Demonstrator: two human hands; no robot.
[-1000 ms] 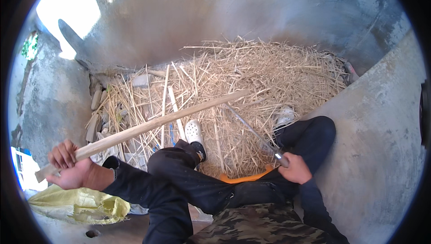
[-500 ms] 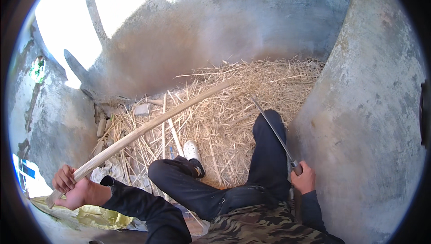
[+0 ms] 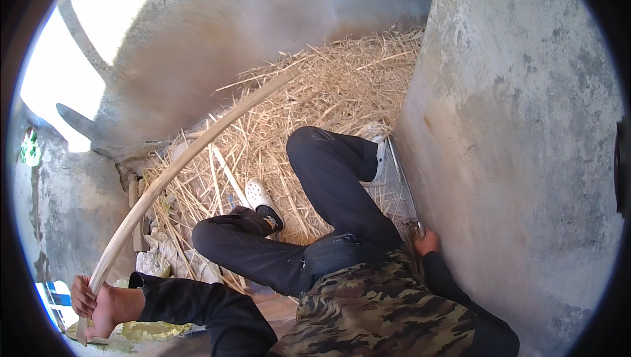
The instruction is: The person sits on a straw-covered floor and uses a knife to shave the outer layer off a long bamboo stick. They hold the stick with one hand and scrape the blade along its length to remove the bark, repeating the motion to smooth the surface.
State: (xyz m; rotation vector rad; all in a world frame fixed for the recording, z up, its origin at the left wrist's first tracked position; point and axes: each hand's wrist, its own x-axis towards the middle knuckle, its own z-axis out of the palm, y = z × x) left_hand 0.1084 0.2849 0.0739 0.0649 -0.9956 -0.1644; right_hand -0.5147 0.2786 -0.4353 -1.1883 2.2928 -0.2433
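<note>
My left hand is closed around the near end of a long, pale wooden strip. It looks like split bamboo and slants up and away over the straw. Low beside my right thigh, my right hand is closed at the handle end of a long, narrow-bladed knife. The blade points away from me along the foot of the right wall, with its tip near my right shoe. The fingers on the handle are small and partly hidden.
Loose straw and shavings cover the floor ahead. A grey wall rises close on my right. Pale sacking lies at the left, with a yellowish sack near my left forearm. My shoe rests on the straw.
My right hand has lowered the knife from above my right leg to the wall side. My right knee has swung left. The view has shifted right; my left hand keeps the strip.
</note>
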